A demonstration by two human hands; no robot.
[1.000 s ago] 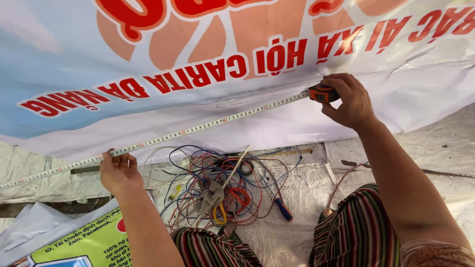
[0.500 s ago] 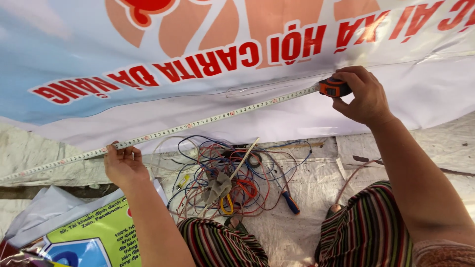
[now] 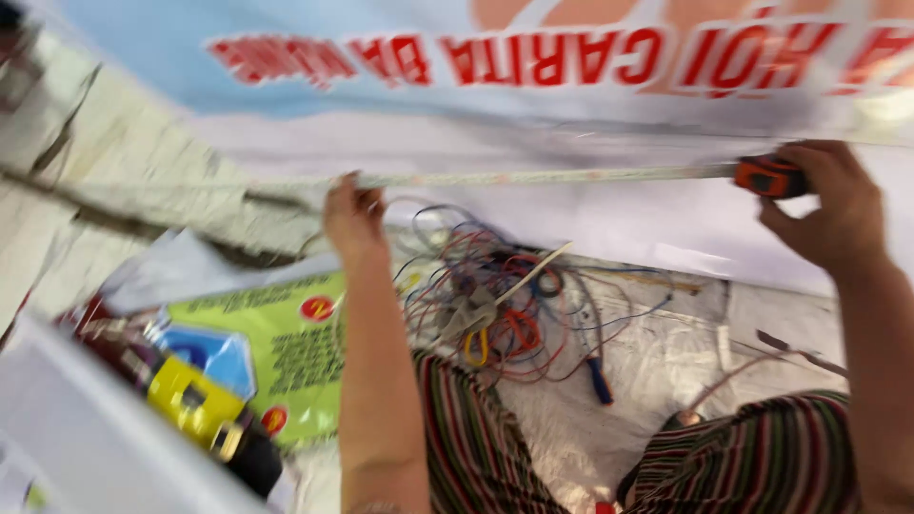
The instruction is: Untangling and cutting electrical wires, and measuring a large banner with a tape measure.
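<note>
A tape measure runs across a large printed banner [image 3: 590, 219] with red lettering. My right hand [image 3: 826, 207] grips its orange and black case [image 3: 769, 176] at the right. The pale tape blade [image 3: 543, 177] stretches leftward from the case. My left hand [image 3: 352, 214] pinches the blade against the banner's white lower part. The view is blurred by motion.
A tangle of coloured wires [image 3: 505, 305] with a thin stick lies on the ground below the banner. A green printed sheet [image 3: 286, 352] and a yellow and black power tool [image 3: 195, 409] lie at the lower left. My striped trousers [image 3: 476, 447] fill the bottom.
The view has swung left and the tape now looks level instead of sloping. My left hand sits closer to the case along the blade. My right hand keeps its hold.
</note>
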